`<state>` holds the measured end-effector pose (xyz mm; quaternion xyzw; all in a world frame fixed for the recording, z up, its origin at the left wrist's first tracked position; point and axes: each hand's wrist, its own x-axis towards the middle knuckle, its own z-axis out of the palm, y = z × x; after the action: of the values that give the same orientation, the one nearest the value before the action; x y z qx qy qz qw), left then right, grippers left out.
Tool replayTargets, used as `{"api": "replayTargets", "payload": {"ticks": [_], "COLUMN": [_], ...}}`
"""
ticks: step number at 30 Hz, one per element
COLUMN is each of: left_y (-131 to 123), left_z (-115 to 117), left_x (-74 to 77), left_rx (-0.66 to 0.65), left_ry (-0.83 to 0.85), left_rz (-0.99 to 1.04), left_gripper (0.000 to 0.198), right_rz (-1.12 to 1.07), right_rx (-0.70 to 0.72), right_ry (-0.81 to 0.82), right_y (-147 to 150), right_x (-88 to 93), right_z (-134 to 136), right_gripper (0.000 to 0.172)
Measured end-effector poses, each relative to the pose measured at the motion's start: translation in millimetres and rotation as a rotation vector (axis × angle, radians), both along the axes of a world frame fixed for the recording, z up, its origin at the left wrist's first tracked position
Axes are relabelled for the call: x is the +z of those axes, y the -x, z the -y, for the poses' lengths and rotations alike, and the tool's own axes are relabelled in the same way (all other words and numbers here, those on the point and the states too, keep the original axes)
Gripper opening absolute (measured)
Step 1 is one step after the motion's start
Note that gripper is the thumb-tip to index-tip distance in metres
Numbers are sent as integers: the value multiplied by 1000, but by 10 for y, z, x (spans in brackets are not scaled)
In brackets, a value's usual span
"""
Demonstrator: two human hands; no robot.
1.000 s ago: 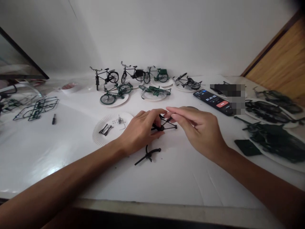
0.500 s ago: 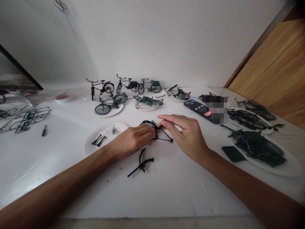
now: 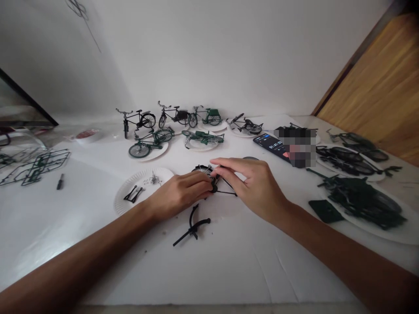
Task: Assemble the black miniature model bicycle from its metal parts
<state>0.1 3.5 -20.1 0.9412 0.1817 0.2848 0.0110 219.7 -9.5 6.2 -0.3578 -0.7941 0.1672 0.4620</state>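
Observation:
My left hand (image 3: 181, 192) is closed around a partly built black model bicycle (image 3: 225, 192), its fingers over the wheel end. A spoked wheel edge (image 3: 200, 168) shows above those fingers. My right hand (image 3: 257, 185) has thumb and forefinger drawn together in a pinch at the upper part of the bicycle frame; whatever small piece lies between the tips is hidden. On the table just below the hands lies a black fork with a curved mudguard (image 3: 194, 227). A white paper plate (image 3: 119, 205) beside my left wrist bears black stand-like parts (image 3: 133, 194) and tiny silver bits (image 3: 153, 178).
Several finished model bicycles (image 3: 139, 120) stand or lie along the wall. A phone with a running timer (image 3: 273, 147) lies right of centre. Plates with more bicycles (image 3: 363, 198) are at right, near a dark green panel (image 3: 325, 211). Part sprues (image 3: 39, 165) and a small screwdriver (image 3: 60, 181) lie left.
The view has shifted slightly. My right fingertips have moved a little left, closer to my left fingers on the bicycle. The left hand keeps its grip.

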Motion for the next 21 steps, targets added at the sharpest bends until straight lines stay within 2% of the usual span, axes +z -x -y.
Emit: {"api": "replayTargets", "payload": {"ticks": [4, 8, 12, 16, 19, 21], "left_y": [-3, -2, -5, -18, -26, -30], "left_z": [6, 4, 8, 12, 9, 6], "left_x": [11, -7, -14, 14, 34, 37], "left_rx": [-9, -22, -39, -13, 5, -4], "left_ry": [9, -30, -22, 7, 10, -7], "left_rz": [-1, -32, -43, -38, -43, -36], "left_gripper": [13, 14, 14, 13, 12, 12], "right_rz": [-18, -42, -62, -113, -7, 52], "right_rx": [42, -64, -118, -99, -56, -12], "right_ry": [113, 113, 115, 122, 73, 59], "right_y": [-6, 24, 63, 40, 9, 1], "right_x": [12, -4, -42, -80, -73, -50], "right_z": [17, 45, 40, 19, 4, -6], "right_gripper": [26, 18, 18, 18, 29, 30]}}
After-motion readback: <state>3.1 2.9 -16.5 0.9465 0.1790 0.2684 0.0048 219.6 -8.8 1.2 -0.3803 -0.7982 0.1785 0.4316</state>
